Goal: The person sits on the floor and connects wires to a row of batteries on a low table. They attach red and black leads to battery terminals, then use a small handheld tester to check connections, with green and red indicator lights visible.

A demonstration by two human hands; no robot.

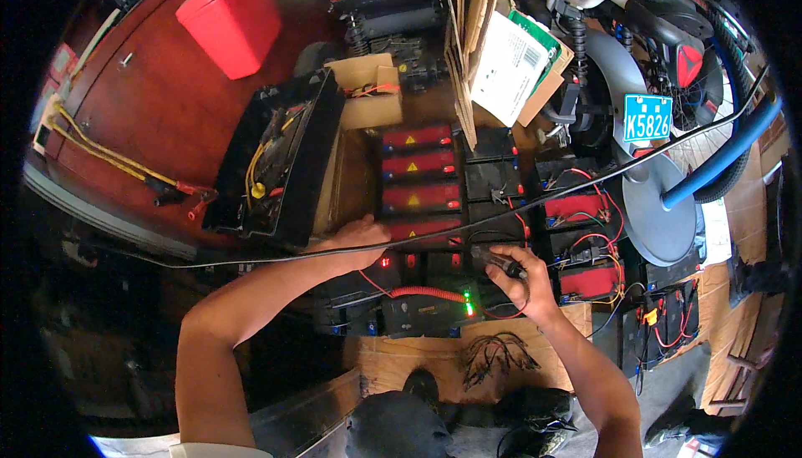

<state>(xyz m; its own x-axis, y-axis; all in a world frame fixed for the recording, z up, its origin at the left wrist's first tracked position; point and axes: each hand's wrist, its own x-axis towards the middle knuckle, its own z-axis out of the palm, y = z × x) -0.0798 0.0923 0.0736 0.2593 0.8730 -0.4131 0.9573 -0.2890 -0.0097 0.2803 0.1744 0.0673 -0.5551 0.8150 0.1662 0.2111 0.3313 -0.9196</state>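
My left hand (361, 239) reaches over the near left end of a row of red-topped black batteries (415, 197). Its fingers are curled together; what they hold, if anything, is hidden. A red coiled cord (426, 293) runs from below that hand across a black battery (422, 316) to small green lights (468, 303). Just below the left hand glows a small red display (385, 263). Right of the row, my right hand (526, 278) grips a dark probe-like tool (493, 259) with a clear grey end, pointing left over the batteries.
A thin black cable (501, 212) crosses in front of both hands. On the left are an open black case (276, 166) and a small cardboard box (368, 95). More wired batteries (576, 207) and parked bikes (660, 199) stand right. Loose wires (499, 358) lie near my feet.
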